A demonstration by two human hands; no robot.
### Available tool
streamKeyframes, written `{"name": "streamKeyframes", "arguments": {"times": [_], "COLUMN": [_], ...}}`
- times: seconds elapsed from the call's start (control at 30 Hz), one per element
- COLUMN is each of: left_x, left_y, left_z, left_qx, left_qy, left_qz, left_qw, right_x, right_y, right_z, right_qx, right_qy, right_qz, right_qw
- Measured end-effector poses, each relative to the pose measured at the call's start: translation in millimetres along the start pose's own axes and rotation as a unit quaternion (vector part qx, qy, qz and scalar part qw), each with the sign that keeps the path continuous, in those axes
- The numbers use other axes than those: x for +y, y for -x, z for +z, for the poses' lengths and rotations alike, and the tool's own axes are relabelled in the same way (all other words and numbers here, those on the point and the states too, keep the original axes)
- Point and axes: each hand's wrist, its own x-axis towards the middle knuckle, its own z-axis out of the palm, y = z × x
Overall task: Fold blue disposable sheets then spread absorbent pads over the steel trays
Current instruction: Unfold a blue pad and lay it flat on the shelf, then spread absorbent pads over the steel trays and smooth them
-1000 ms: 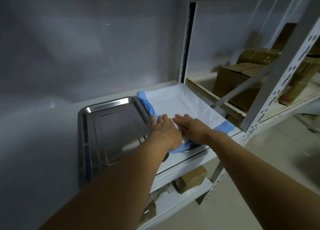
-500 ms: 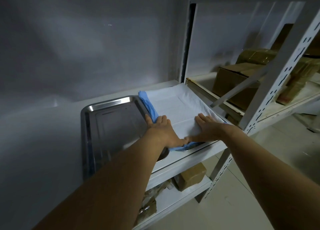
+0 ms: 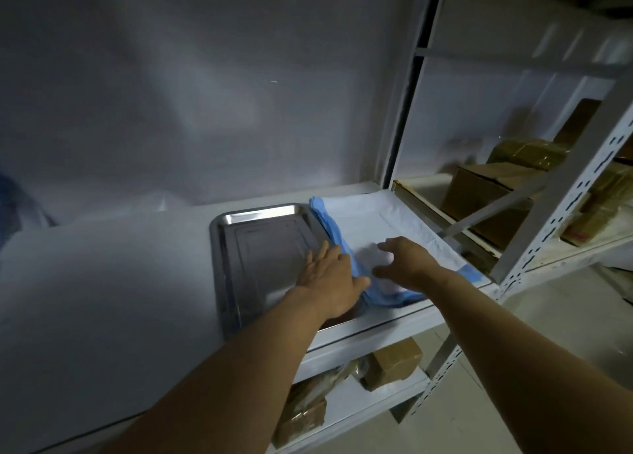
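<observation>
One white absorbent pad (image 3: 373, 224) with a blue border lies over the right tray, long axis running away from the person, touching the bare steel tray (image 3: 260, 244) on its left. Left hand (image 3: 329, 279) presses flat at the seam. Right hand (image 3: 404, 261) hovers loosely spread, seemingly gripping nothing. The covered tray is hidden.

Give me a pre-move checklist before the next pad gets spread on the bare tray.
1. Bare steel tray has nothing lying in it: ok.
2. Absorbent pad lies flat over the right side: ok.
3. Pad's blue edge stays off the bare tray: not ok, it laps the shared rim.
4. Left hand free: not ok, it rests flat on that edge.
5. Right hand free: ok, holding nothing.
6. Another pad within reach: cannot tell.
</observation>
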Motion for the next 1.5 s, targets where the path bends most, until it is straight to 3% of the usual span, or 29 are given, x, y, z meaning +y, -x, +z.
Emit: {"name": "streamKeyframes", "arguments": {"times": [0.13,0.37,0.63,0.87,1.03,1.27,1.5], "left_x": [-44,-149,-282,-374,-433,-489,-530], "left_y": [35,109,194,231,228,195,174], "left_z": [-23,-71,-119,-162,-185,-200,-194], "left_qx": [0.027,0.081,0.172,0.258,0.293,0.277,0.207], "left_qy": [0.001,-0.018,-0.004,0.063,0.05,0.05,-0.048], "left_qz": [-0.053,-0.157,-0.263,-0.352,-0.395,-0.413,-0.408], "left_qw": [0.998,0.984,0.949,0.897,0.869,0.866,0.888], "right_x": [-62,-190,-341,-435,-480,-531,-562], "right_y": [16,39,60,49,28,-11,-36], "right_z": [8,34,75,110,132,158,174], "right_qx": [0.022,-0.011,-0.029,-0.024,-0.029,0.001,0.041], "right_qy": [-0.037,-0.042,-0.1,-0.219,-0.258,-0.281,-0.274], "right_qz": [-0.059,-0.175,-0.264,-0.239,-0.223,-0.217,-0.247], "right_qw": [0.997,0.984,0.959,0.946,0.94,0.935,0.929]}}
